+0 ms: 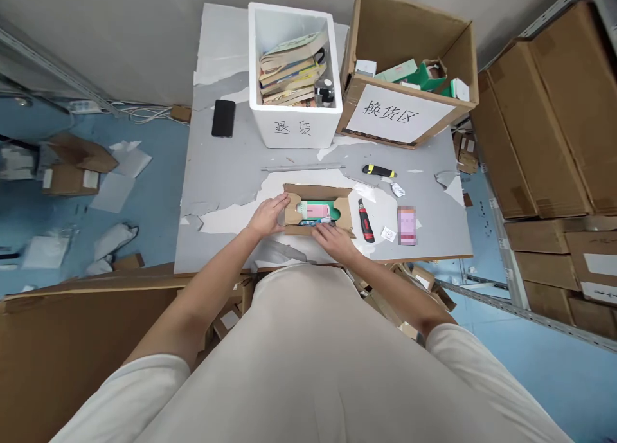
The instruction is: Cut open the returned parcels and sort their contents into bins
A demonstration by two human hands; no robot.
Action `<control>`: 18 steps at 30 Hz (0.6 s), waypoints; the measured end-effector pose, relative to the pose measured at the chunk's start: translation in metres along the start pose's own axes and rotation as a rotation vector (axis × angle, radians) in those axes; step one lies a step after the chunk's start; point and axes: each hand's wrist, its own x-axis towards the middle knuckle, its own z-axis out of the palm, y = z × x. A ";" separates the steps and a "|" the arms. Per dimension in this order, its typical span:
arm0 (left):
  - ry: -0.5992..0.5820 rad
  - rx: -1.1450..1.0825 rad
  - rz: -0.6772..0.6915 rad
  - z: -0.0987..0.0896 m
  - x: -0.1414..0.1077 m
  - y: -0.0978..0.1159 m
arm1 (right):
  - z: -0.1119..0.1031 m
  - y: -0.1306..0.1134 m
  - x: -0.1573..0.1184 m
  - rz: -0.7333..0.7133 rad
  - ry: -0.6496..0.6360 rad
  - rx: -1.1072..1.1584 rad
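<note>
Near left: a large cardboard carton (pixel 72 353) is placed below the table edge.
Right hand: the fingers of the right hand (pixel 336 242) are bent over the near wall of the box; whether anything is pinched cannot be told.
Left hand: the left hand (pixel 270 216) is laid with fingers extended against the box's left end; a grip cannot be told.
Small box: the open small cardboard box (pixel 318 191) is set near the table's near edge, between the hands; a green-and-pink pack (pixel 315 210) is held inside.
Tabletop: the grey table (pixel 222 173) is marked by torn white patches.
Right of box: a red-and-black cutter (pixel 365 221) and a pink-purple item (pixel 407 226) are laid; farther off, a yellow-and-black knife (pixel 379 171).
Far left: a black phone (pixel 223 118) is left flat.
Far bins: books are stacked in a white foam box (pixel 270 125); a labelled cardboard bin (pixel 409 28) is placed just right of it.
Room: blue floor (pixel 164 173) is littered at left; boxes (pixel 535 121) are shelved at right; the table is backed by a grey wall (pixel 159 38).
</note>
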 end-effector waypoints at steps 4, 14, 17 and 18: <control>-0.030 0.048 -0.036 -0.005 -0.002 0.009 | 0.024 -0.002 -0.025 -0.053 0.046 0.106; -0.135 0.159 0.014 -0.048 0.018 0.049 | -0.041 0.059 0.020 -0.009 -0.100 0.318; -0.258 0.167 0.123 -0.038 0.044 0.074 | -0.055 0.058 0.043 -0.033 -0.232 0.070; -0.338 0.218 0.139 -0.034 0.053 0.081 | -0.057 0.054 0.049 -0.042 -0.265 -0.003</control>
